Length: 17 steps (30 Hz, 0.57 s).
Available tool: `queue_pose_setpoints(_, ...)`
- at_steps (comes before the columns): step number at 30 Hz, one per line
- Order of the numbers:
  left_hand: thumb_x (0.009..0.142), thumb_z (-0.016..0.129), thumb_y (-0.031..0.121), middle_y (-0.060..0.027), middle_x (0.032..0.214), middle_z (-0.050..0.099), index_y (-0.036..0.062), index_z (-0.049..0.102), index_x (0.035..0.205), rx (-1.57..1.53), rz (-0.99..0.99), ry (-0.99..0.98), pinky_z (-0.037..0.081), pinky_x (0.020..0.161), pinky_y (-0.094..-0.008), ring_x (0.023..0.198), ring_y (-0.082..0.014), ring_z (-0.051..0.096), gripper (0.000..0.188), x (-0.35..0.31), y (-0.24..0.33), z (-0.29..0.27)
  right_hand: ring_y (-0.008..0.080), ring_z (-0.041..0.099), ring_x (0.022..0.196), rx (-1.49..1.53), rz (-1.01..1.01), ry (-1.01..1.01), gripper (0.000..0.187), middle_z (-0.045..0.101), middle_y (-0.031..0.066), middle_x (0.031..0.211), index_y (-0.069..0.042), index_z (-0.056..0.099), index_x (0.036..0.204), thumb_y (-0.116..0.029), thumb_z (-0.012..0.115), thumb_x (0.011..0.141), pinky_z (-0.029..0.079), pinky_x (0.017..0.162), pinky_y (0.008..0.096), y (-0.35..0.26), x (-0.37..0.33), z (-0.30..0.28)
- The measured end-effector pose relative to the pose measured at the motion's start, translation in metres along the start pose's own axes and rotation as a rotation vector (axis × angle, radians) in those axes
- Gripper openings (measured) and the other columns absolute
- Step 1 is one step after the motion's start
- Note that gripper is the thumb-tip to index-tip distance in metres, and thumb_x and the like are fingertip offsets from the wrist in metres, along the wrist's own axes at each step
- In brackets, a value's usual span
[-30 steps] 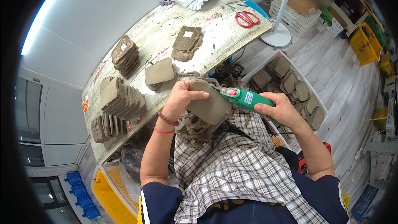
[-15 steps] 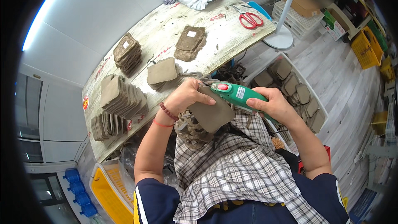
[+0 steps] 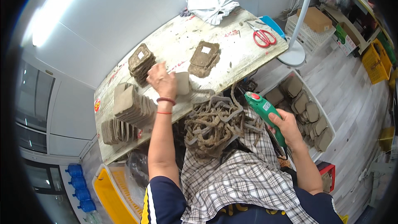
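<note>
My left hand (image 3: pixel 163 81) is over the table, its fingers stretched out at the edge of a grey-brown rounded pad (image 3: pixel 183 84) that it partly covers. My right hand (image 3: pixel 287 129) grips a green handheld power tool (image 3: pixel 265 110) with a red button, its head pointing up and left. On my lap, over a checked apron (image 3: pixel 232 174), lies a tangled heap of grey-brown trimmed strips (image 3: pixel 213 126). Trimmed pads stand in a leaning stack (image 3: pixel 132 103) left of my hand. Rough-edged brown pads with white labels form a stack (image 3: pixel 141 63) and a lower pile (image 3: pixel 204 59).
Red-handled scissors (image 3: pixel 264 38) and a white plastic bag (image 3: pixel 212 4) lie on the far table (image 3: pixel 244 60). A white bin of pads (image 3: pixel 329 143) stands right of my lap. Beyond are a white fan stand (image 3: pixel 292 56) and a yellow crate (image 3: pixel 376 61). A yellow basket (image 3: pixel 108 193) is at lower left.
My left hand has left the pad it held by the tool and moved left over the table. My right hand has lowered the tool to the right, uncovering the strips.
</note>
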<state>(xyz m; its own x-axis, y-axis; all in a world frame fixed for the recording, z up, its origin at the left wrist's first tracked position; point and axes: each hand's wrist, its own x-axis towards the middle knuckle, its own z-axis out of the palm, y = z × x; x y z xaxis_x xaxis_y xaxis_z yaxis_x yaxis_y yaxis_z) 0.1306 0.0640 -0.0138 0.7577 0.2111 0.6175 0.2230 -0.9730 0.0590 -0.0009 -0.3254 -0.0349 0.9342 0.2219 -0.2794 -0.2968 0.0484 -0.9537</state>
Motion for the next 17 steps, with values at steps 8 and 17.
queue_pose_setpoints(8,0.08,0.065,0.027,-0.016,0.115,0.06,0.0028,0.059,0.115,-0.176,0.281,-0.352,0.039,0.094,-0.0475,0.11,-0.0324,0.054,0.043,0.014,0.079,0.104,0.0063,0.053,0.057,0.026,0.022,0.035,0.04,0.061,0.0037,0.071,0.001,0.063,0.097,-0.037,0.068,0.089,0.043,0.053,0.0207,0.0,-0.004,0.001)
queue_pose_setpoints(17,0.082,0.054,0.009,-0.0172,0.118,0.064,0.0127,0.059,0.119,-0.459,-0.103,-0.514,0.044,0.096,-0.0444,0.117,-0.0326,0.057,0.038,0.044,0.078,0.079,0.0078,0.053,0.06,0.059,-0.005,0.097,0.038,0.061,0.0036,0.074,0.001,0.065,0.104,-0.034,0.069,0.089,0.043,0.054,0.0235,-0.006,0.002,0.019)
